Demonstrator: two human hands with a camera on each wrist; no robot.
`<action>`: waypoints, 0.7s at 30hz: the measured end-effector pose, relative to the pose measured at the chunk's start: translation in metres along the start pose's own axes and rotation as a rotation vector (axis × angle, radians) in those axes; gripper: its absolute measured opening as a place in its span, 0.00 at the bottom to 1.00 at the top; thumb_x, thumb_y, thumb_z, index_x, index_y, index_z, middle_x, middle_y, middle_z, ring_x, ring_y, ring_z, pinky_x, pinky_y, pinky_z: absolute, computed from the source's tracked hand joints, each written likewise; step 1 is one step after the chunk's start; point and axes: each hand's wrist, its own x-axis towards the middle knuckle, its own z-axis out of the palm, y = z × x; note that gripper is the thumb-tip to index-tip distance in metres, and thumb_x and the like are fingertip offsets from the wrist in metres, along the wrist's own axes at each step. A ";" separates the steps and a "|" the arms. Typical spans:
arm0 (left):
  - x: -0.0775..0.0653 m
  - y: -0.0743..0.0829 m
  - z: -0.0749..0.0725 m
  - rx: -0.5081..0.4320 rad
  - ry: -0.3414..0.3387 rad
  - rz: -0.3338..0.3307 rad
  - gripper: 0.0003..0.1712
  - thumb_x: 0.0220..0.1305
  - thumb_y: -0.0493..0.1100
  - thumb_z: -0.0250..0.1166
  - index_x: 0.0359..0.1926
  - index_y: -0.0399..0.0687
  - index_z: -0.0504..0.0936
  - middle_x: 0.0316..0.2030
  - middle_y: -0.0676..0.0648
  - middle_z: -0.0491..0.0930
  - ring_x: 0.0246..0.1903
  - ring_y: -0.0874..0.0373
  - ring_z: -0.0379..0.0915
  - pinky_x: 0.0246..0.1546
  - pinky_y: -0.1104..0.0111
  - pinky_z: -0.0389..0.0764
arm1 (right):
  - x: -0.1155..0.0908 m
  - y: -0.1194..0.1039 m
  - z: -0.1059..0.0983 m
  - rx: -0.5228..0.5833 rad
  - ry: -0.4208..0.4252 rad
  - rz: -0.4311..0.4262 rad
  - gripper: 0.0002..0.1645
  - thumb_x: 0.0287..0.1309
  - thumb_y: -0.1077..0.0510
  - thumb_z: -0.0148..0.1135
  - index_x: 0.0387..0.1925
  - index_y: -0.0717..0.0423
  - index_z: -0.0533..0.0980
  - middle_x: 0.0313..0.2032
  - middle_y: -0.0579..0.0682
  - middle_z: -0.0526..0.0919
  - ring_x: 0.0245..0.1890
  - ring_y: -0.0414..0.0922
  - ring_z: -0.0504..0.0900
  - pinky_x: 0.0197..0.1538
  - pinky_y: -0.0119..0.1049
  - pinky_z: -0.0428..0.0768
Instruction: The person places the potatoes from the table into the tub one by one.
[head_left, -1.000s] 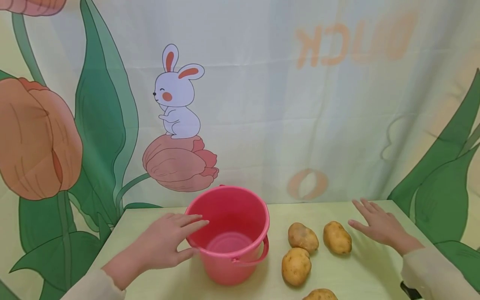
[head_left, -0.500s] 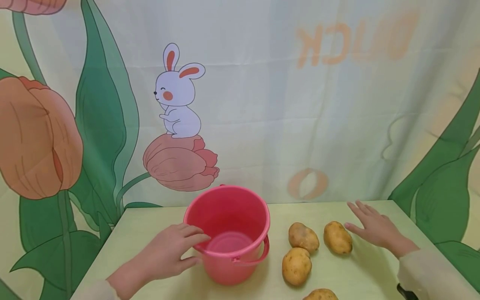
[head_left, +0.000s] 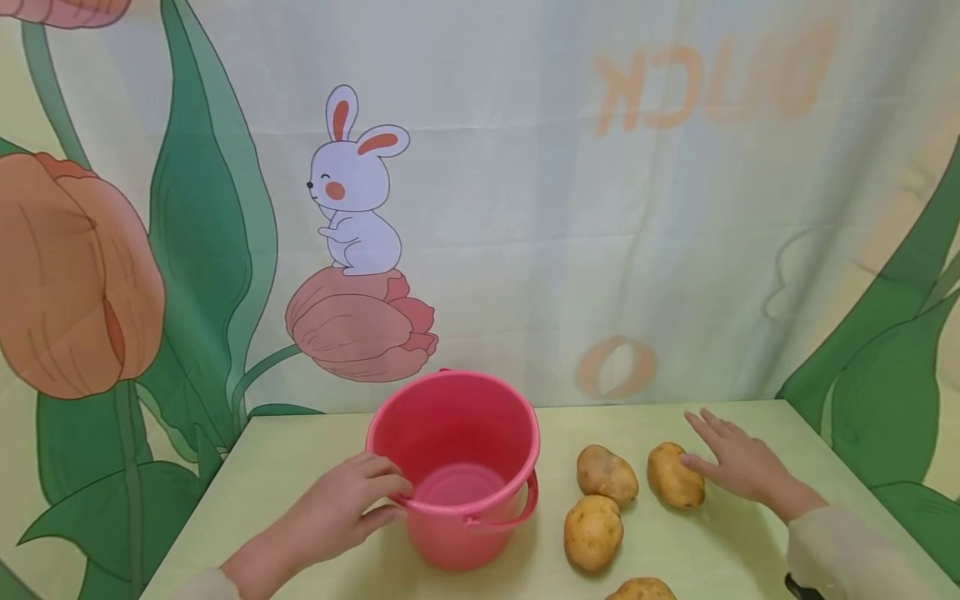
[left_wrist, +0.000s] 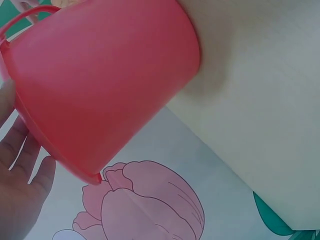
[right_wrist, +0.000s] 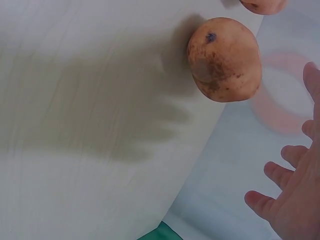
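A pink plastic bucket [head_left: 461, 537] stands upright on the table, its inside showing no contents. My left hand [head_left: 341, 508] is at the bucket's near-left rim, fingers bent over the edge and thumb against the outside. The left wrist view shows that hand [left_wrist: 22, 175] with its fingers behind the rim. Over the table's right side, my right hand [head_left: 746, 462] hovers with spread fingers and holds nothing. Its thumb overlaps the edge of the rightmost potato [head_left: 671, 477] in the head view. The right wrist view shows a gap between that hand [right_wrist: 295, 185] and a potato [right_wrist: 225, 60].
Beside the bucket lie two touching potatoes, a farther one [head_left: 606, 475] and a nearer one [head_left: 592, 533]. Another potato [head_left: 642, 590] is cut off by the lower frame edge. A printed curtain [head_left: 525, 250] hangs behind the pale table [head_left: 300, 442]. The bucket's handle [head_left: 517, 512] hangs down its right side.
My left hand has come down onto the bucket rim, and its fingers have bent over it. The right hand has drifted left and slightly down toward the rightmost potato.
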 end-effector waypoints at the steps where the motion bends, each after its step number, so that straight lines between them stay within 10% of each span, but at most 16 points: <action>1: 0.000 0.000 0.001 -0.009 0.000 -0.005 0.31 0.53 0.68 0.38 0.36 0.57 0.80 0.34 0.60 0.76 0.37 0.66 0.68 0.36 0.74 0.77 | 0.000 -0.001 0.000 0.005 -0.003 0.001 0.42 0.55 0.37 0.50 0.62 0.61 0.57 0.60 0.69 0.58 0.55 0.69 0.60 0.42 0.65 0.66; 11: 0.001 0.000 0.003 -0.032 -0.003 -0.058 0.10 0.47 0.45 0.67 0.35 0.58 0.81 0.33 0.61 0.75 0.37 0.66 0.68 0.36 0.74 0.77 | -0.002 -0.005 0.008 0.050 -0.028 0.013 0.46 0.51 0.36 0.54 0.62 0.61 0.57 0.61 0.69 0.57 0.55 0.69 0.61 0.40 0.64 0.68; 21: 0.001 0.000 0.004 -0.030 0.026 -0.047 0.11 0.46 0.43 0.68 0.34 0.58 0.81 0.33 0.61 0.75 0.36 0.66 0.68 0.35 0.74 0.77 | 0.002 -0.004 0.028 0.177 -0.040 0.066 0.58 0.40 0.34 0.62 0.63 0.66 0.52 0.56 0.73 0.61 0.52 0.69 0.65 0.45 0.62 0.68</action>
